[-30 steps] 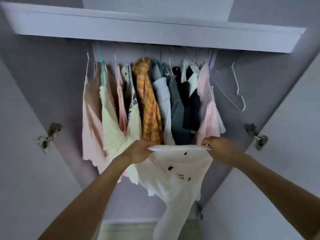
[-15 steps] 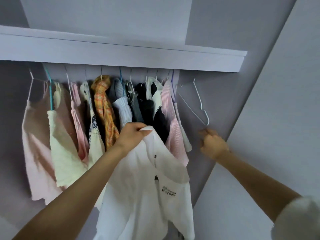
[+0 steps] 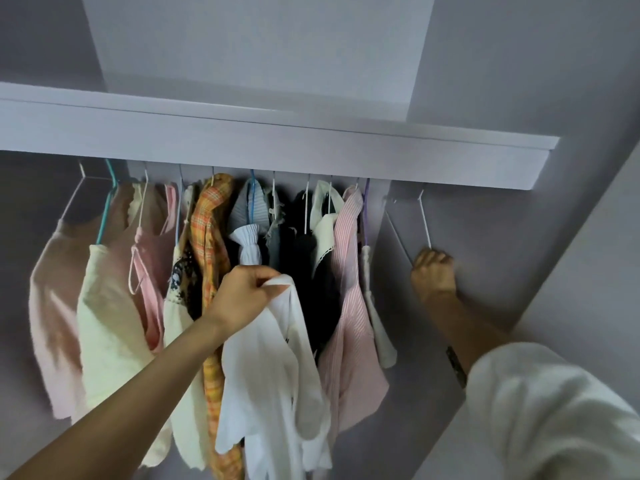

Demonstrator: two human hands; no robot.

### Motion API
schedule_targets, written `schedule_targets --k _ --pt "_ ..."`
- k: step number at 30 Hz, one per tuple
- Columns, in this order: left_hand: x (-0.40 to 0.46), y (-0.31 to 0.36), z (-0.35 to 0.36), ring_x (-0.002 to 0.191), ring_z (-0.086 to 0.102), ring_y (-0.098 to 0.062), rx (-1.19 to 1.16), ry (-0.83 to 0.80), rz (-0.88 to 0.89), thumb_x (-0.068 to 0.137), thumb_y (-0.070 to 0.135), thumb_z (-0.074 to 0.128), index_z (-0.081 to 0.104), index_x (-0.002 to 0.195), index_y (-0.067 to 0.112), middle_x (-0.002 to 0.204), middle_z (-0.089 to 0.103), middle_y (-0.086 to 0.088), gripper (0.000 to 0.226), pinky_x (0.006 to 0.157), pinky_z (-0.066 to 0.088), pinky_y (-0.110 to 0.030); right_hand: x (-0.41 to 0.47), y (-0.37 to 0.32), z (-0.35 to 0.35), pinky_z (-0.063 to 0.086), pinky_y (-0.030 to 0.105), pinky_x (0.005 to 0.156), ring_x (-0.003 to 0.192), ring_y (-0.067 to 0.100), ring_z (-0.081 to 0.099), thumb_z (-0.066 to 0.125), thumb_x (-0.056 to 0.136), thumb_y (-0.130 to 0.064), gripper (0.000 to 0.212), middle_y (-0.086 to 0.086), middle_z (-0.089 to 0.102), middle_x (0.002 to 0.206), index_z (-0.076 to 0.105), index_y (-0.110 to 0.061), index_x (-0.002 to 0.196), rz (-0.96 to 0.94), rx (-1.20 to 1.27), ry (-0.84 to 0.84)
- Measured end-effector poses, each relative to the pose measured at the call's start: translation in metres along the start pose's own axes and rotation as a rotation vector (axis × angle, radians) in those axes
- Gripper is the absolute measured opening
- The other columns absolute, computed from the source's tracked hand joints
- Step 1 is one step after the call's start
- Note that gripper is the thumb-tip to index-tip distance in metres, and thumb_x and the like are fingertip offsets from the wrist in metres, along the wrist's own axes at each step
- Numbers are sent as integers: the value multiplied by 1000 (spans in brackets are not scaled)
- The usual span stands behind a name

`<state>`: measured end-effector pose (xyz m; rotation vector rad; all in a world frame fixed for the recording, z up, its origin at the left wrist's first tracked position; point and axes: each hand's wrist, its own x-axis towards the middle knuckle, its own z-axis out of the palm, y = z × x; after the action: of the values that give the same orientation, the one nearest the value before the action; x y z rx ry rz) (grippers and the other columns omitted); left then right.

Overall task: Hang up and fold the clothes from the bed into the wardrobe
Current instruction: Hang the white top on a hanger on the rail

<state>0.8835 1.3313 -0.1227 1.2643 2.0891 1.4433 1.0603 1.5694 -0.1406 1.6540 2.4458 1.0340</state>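
A white shirt (image 3: 273,368) hangs limp from my left hand (image 3: 242,296), which pinches it at the top in front of the hung clothes. My right hand (image 3: 433,271) is closed around the lower corner of an empty white wire hanger (image 3: 424,216) that hangs at the right end of the rail. Several garments fill the rail: pale pink tops (image 3: 55,306), a cream top (image 3: 110,334), an orange plaid shirt (image 3: 209,237), dark items (image 3: 311,271) and a pink striped shirt (image 3: 349,306).
A white shelf (image 3: 277,147) runs above the rail. The open wardrobe door (image 3: 571,271) stands at the right, close to my right arm. My right sleeve (image 3: 554,410) is white. The wardrobe's grey back wall (image 3: 485,254) shows right of the clothes.
My right hand let go of the white shirt, moved up and right, and closed on the empty hanger. The shirt now dangles from my left hand alone. The view shifted right.
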Motion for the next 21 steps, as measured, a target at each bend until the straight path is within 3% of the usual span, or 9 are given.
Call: schedule_targets --k 1,3,4,6,10,12,15,17,21 --pt "-1 -1 -1 65 50 -4 -7 -1 1 88 11 61 66 68 18 66 61 3 22 64 39 -16 0 1 -5 49 20 55 60 17 65 55 62 -4 29 9 68 71 74 -2 84 50 156 -54" --pt "-2 -3 -3 64 50 -2 -17 -2 -3 88 9 61 66 69 19 64 60 7 22 61 38 -12 10 -6 -8 51 32 76 92 31 65 40 81 11 41 25 63 104 51 11 121 74 517 -129" --pt "-4 -5 -5 61 49 1 -20 -3 -3 88 8 61 66 69 18 61 59 10 22 58 37 -9 15 -13 -1 47 37 87 108 35 58 39 90 1 43 27 55 120 36 12 131 73 642 -132" --pt "-5 -8 -7 56 46 1 -32 -8 -9 88 7 61 65 66 17 57 55 10 24 54 35 -8 16 -20 -2 43 42 93 115 40 53 48 92 -15 44 27 54 124 39 9 128 162 955 -184" --pt "-6 -9 -8 54 41 -7 -2 17 -47 89 12 60 64 64 22 55 49 6 27 53 33 -15 12 -21 -22 44 44 91 109 45 55 43 94 -16 34 32 58 115 57 11 109 389 1327 -112" --pt "-8 -11 -8 56 42 -14 117 43 -36 90 15 59 63 66 9 59 48 -5 25 53 31 -21 3 -19 -26 44 42 89 105 45 57 43 94 -13 32 33 60 111 59 12 104 449 1450 -44" --pt "-17 -20 -9 70 52 -30 329 53 17 90 15 58 58 70 6 75 54 -26 22 59 27 -29 -33 -21 -19 42 28 74 88 33 60 44 92 -9 26 25 64 99 62 5 104 461 1569 -1" --pt "-25 -25 -7 70 50 -23 316 29 14 90 14 58 56 74 13 76 53 -19 16 58 26 -27 -65 -28 -8 36 19 62 68 21 54 46 91 -6 23 15 61 85 62 2 105 433 1635 14" --pt "-41 -37 5 80 51 -15 243 -36 1 88 11 60 70 96 4 82 59 -6 15 62 29 -19 -148 -41 21 33 12 46 53 12 45 49 91 -5 13 -1 54 66 59 -13 92 377 1646 41"
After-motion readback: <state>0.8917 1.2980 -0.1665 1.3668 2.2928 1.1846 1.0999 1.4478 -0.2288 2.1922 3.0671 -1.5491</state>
